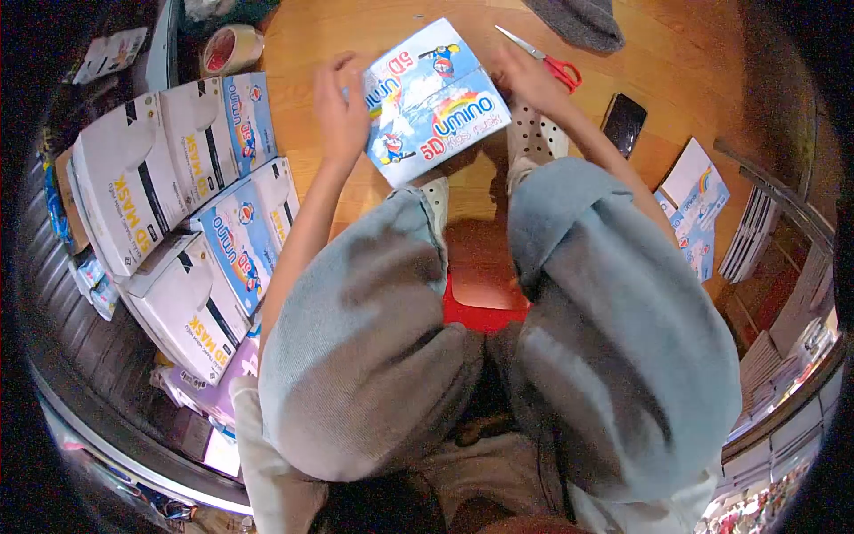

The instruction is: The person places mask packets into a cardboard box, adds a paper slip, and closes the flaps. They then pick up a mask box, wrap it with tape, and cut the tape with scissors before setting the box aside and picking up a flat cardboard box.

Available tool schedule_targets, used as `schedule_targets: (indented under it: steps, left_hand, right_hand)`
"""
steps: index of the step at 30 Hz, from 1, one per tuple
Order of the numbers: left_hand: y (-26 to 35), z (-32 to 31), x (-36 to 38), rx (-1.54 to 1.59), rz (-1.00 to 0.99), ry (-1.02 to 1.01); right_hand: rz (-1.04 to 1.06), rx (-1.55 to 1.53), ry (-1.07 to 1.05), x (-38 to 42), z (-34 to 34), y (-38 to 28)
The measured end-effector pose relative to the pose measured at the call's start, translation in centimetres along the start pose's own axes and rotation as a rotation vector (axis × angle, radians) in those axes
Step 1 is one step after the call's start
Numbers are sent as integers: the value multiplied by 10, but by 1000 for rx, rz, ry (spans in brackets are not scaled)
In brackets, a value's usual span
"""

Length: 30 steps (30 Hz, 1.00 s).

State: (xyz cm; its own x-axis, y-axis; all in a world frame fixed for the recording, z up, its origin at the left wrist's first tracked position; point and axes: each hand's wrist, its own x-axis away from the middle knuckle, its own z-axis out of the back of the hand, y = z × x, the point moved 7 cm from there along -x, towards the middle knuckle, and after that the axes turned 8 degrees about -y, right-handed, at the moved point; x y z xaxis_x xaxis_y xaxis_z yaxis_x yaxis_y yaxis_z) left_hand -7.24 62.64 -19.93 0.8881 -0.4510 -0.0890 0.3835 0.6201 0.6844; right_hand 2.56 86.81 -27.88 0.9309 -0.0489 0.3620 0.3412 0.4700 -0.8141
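Observation:
A blue and white mask box [434, 100] with cartoon figures and "5D Umino" lettering is held tilted above the floor, between my two hands. My left hand [343, 111] grips its left side, fingers curled along the edge. On the opposite side, my right hand [527, 82] is closed at the box's right edge; some of its fingertips are hidden. Scissors with red handles [562, 73] lie on the floor just beyond my right hand.
Stacked mask boxes [169, 169] stand at the left, with a tape roll [233, 49] behind them. On the right are a black phone [624, 123], a flattened printed carton [696, 209] and a stack of flat cartons [750, 233]. A grey cloth item [583, 22] lies at the top.

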Motion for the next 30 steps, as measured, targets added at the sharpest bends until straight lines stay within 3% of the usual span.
schedule_targets:
  steps: [2,3,6,7,10,13,17,20,23,26,30]
  left_hand:
    - [-36,12,32,155,294,14]
    - [-50,16,49,236,433,32]
    - [-47,-31,112,1206,851,-286]
    - [-37,-26,111,1168,758,-286]
    - [5,-2,102,1038,477,-261]
    - [40,47,87,928,222,-296]
    - [126,137,70,108,-265,-67]
    - [188,188,75,-68,-369,136]
    - [208,238,94,-22,-419,478]
    - [224,265,130,354,-358,528]
    - [184,299,198,239,-98,644]
  right_hand:
    - [-34,-429,-91,16,4,8]
    - [-66,-441,-217,33,8,-7]
    - [109,-361,-329,52,-23,-25]
    - [-18,-251,-361,57,-20,-26]
    - [-43,-409,-455,61,-7,-58]
    - [92,-329,-361,68,33,-112]
    - [60,-374,-256,79,75,-166]
    - [200,-342,-225,111,98,-248]
    - [321,-249,-235,129,113,-300]
    - [458,-145,-202,163,117,-358]
    - [602,-60,-276,214,85,-424]
